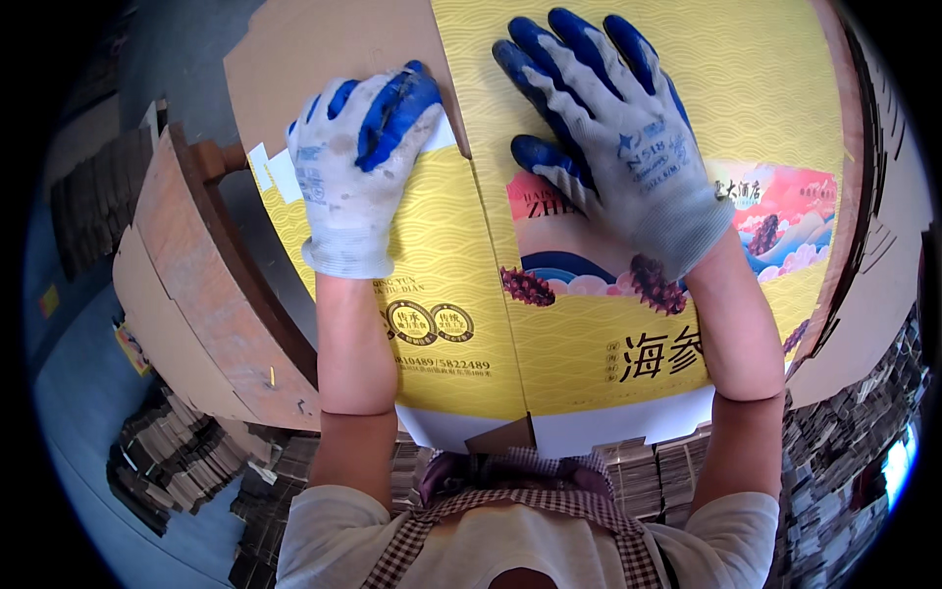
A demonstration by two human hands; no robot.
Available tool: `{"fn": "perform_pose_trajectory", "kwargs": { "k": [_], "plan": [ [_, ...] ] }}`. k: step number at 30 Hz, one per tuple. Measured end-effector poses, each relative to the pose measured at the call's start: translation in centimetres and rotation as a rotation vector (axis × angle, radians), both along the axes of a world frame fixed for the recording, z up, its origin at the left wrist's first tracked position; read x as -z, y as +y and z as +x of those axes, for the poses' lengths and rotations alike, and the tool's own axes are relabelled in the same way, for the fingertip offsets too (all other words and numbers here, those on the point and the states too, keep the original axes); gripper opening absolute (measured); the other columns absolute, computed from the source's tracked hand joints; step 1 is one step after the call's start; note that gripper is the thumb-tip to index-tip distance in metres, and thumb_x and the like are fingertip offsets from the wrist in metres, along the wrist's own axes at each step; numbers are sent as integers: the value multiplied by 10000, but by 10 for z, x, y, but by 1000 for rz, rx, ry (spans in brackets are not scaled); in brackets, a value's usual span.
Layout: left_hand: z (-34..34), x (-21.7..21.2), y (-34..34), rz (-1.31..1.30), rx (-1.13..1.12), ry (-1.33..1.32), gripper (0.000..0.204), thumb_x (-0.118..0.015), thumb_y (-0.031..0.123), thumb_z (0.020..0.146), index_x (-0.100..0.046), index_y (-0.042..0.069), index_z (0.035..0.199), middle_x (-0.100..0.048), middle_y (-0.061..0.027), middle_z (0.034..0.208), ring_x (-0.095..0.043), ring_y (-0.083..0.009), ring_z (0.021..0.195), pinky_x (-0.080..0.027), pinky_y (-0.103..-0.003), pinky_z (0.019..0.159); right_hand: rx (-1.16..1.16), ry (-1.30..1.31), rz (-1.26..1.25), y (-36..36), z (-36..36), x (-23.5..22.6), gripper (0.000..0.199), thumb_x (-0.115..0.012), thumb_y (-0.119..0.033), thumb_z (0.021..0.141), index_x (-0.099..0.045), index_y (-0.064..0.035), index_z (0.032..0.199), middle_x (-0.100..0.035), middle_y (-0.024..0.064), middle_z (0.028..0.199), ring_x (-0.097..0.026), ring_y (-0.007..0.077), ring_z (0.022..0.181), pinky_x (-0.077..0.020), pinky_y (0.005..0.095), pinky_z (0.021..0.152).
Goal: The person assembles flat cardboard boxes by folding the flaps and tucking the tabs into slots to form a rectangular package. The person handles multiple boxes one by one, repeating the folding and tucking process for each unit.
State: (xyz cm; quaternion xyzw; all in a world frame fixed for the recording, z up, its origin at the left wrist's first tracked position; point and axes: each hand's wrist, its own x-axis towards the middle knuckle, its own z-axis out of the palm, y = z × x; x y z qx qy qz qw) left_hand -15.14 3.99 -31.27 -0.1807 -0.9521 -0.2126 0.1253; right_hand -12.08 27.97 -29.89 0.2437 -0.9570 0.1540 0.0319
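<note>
A large flat yellow printed carton sheet (579, 324) lies in front of me, with a wave pattern, a colourful picture panel and a crease running down its middle. My left hand (361, 162), in a grey glove with blue fingers, presses on the sheet's upper left flap with fingers curled at the brown cardboard edge. On the right panel, my right hand (613, 137), gloved the same way, lies flat with its fingers spread.
Brown cardboard (324, 49) lies under the sheet's top left. A curved stack of brown cardboard sheets (201, 285) stands on the left. Piles of flattened cartons (177, 456) cover the floor at lower left and lower right (844, 461).
</note>
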Motion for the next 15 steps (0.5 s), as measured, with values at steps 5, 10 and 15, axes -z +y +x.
{"fn": "perform_pose_trajectory", "kwargs": {
  "k": [5,10,15],
  "plan": [
    [-2,4,-2,47,42,27,368,-785,375,804,-719,122,1063,-682,-85,963,-634,-307,896,-457,-415,839,-51,-3,-72,7,3,-1,633,-556,-373,959,-423,-34,1477,-414,202,1517,-322,375,1448,-179,530,1211],
    [-12,18,-28,103,83,-73,372,-810,235,835,-700,46,1137,-705,-120,1122,-681,-258,1034,-512,-316,940,-36,67,-63,6,7,8,605,-540,-357,976,-436,-14,1462,-434,203,1501,-334,367,1442,-201,499,1213],
    [-9,2,-19,-59,86,76,405,-775,307,853,-686,104,1192,-660,-136,1174,-631,-307,1070,-492,-382,945,-31,178,-125,5,9,20,585,-543,-352,975,-461,-7,1440,-439,203,1500,-327,362,1447,-200,490,1216]
  ]
}}
